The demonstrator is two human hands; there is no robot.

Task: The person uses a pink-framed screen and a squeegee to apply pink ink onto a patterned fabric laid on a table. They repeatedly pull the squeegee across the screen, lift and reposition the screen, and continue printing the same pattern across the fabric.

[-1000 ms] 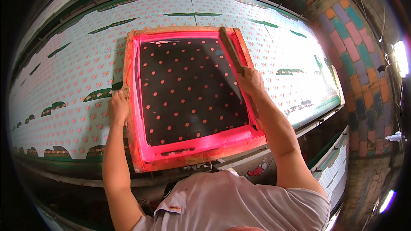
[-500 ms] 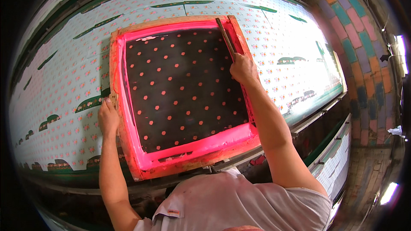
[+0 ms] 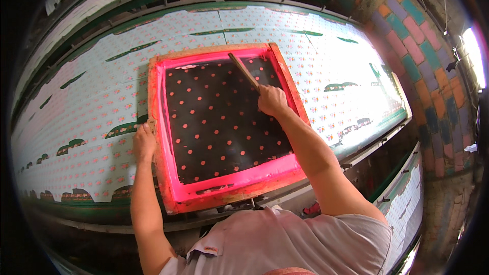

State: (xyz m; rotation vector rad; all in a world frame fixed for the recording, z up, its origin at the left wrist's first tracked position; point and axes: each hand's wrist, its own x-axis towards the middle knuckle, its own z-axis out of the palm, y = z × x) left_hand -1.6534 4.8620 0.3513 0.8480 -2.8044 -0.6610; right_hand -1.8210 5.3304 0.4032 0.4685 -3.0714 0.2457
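A wooden printing screen (image 3: 154, 79) lies on the pale printed fabric, its inner borders smeared with bright pink ink. Its dark mesh (image 3: 216, 107) carries rows of small reddish dots. My left hand (image 3: 144, 143) is closed on a small wooden tab at the left side of the frame. Over the right half of the mesh, my right hand (image 3: 273, 101) wraps round the near end of a squeegee (image 3: 243, 72), which slants toward the far left. The hand hides that end. A thick band of pink ink (image 3: 244, 175) runs along the near inside border.
Fabric (image 3: 318, 63) with small flower motifs covers the long table, with green-backed gaps (image 3: 132, 51) between its scalloped pieces. A rail (image 3: 374, 145) follows the near edge. More patterned fabric lies beyond and at the lower right. A coloured brick wall (image 3: 412, 46) stands to the right.
My right hand has swept the squeegee leftward from the screen's right border onto the mesh. My left hand stays on the frame's left side. The whole view has shifted a little.
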